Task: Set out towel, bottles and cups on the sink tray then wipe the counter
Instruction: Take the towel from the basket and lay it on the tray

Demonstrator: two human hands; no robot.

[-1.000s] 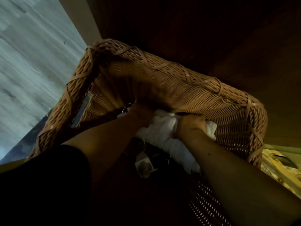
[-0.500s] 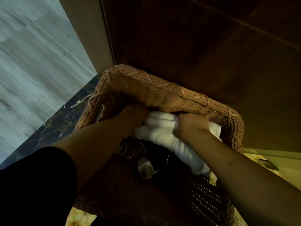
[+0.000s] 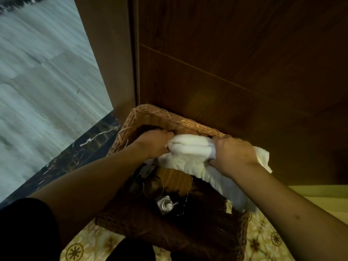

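A wicker basket (image 3: 145, 117) stands on the floor against a dark wooden wall. Over its far rim a white rolled towel (image 3: 188, 153) is held at both ends: my left hand (image 3: 156, 142) grips its left end, my right hand (image 3: 233, 153) grips its right part, and loose towel hangs down toward the basket's right side. Deep in the basket lie a clear pump bottle (image 3: 165, 205) and a glass cup (image 3: 153, 187), in shadow. The sink tray and counter are not in view.
The wooden wall (image 3: 244, 72) rises directly behind the basket. A dark marble strip (image 3: 75, 157) and pale grey floor (image 3: 37, 81) lie to the left. Patterned yellow carpet (image 3: 263, 238) is under the basket at the bottom.
The view has pulled back and up from the basket. Both hands have lifted the towel up to the basket's far rim, still gripping it.
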